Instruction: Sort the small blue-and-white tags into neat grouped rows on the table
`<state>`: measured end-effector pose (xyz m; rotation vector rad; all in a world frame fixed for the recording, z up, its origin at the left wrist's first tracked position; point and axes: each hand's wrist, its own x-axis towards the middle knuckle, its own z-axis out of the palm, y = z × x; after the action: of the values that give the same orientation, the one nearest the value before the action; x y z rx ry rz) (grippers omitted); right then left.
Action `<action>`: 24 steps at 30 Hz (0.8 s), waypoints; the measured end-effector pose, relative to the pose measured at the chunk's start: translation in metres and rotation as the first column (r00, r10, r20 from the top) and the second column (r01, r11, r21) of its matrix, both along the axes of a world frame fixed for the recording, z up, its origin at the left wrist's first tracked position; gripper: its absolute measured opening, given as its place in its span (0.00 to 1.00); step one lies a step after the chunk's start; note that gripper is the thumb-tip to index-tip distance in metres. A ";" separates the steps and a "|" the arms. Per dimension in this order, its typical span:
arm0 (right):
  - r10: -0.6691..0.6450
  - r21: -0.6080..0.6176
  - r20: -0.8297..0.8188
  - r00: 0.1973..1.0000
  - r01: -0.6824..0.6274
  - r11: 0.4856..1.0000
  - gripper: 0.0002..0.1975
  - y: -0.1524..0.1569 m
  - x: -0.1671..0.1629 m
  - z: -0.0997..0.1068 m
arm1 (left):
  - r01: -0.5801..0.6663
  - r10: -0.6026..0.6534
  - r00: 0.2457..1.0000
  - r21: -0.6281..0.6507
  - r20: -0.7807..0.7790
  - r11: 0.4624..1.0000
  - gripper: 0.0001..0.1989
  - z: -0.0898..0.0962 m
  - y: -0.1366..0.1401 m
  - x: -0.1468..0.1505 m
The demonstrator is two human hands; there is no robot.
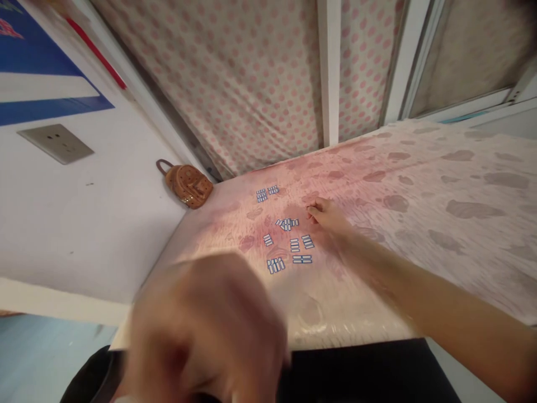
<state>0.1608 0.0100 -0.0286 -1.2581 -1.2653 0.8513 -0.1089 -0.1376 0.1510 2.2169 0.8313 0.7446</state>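
Observation:
Small white, blue-edged oblong pieces (287,224) lie in several groups on the patterned table cover (327,319). Some groups form neat rows, while the middle one is fanned unevenly. My right hand (321,215) is just right of that middle group, low over the cover, its thumb and fingers pinched together; whatever may be between them is too small to make out. Close to the camera, my left hand (205,330) looms large and blurred at the lower left, above the near table edge. Its fingers are smeared and partly hidden, so its grip cannot be told.
A small brown backpack-shaped bag (189,183) rests against the wall at the table's far left corner. Behind the table hangs a dotted curtain (251,73), beside a white window frame (330,73). A wall socket (56,143) is at the left.

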 end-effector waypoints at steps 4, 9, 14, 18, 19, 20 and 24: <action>-0.024 0.022 0.028 0.999 0.023 0.999 0.07 0.000 -0.002 0.000 | 0.096 -0.094 0.994 0.050 -0.052 0.994 0.13 -0.018 0.079 0.053; -0.052 0.017 0.084 0.995 0.050 0.999 0.05 0.002 0.000 -0.003 | 0.080 -0.133 0.869 -0.131 -0.477 0.988 0.09 -0.080 0.129 0.083; -0.045 0.008 0.151 0.988 0.044 0.999 0.05 0.002 0.002 -0.004 | -0.018 -0.022 0.814 -0.064 -0.580 0.998 0.14 -0.108 0.131 0.076; -0.033 -0.022 0.163 0.986 0.037 0.999 0.05 0.002 0.001 -0.004 | -0.048 -0.002 0.837 -0.076 -0.548 0.996 0.15 -0.114 0.134 0.070; -0.031 -0.028 0.163 0.986 0.036 0.999 0.05 0.001 0.001 -0.004 | -0.054 -0.003 0.842 -0.090 -0.539 0.995 0.15 -0.116 0.135 0.069; -0.029 -0.032 0.162 0.986 0.035 0.999 0.05 0.001 0.001 -0.004 | -0.060 -0.003 0.849 -0.101 -0.529 0.993 0.16 -0.117 0.137 0.068; -0.012 -0.025 0.150 0.989 0.016 1.000 0.06 0.000 0.002 -0.001 | -0.055 -0.008 0.892 -0.127 -0.451 0.990 0.10 -0.126 0.142 0.066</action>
<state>0.1626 0.0096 -0.0299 -1.3708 -1.3664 0.7773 -0.0427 0.0046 0.0253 2.2879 1.0963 0.1649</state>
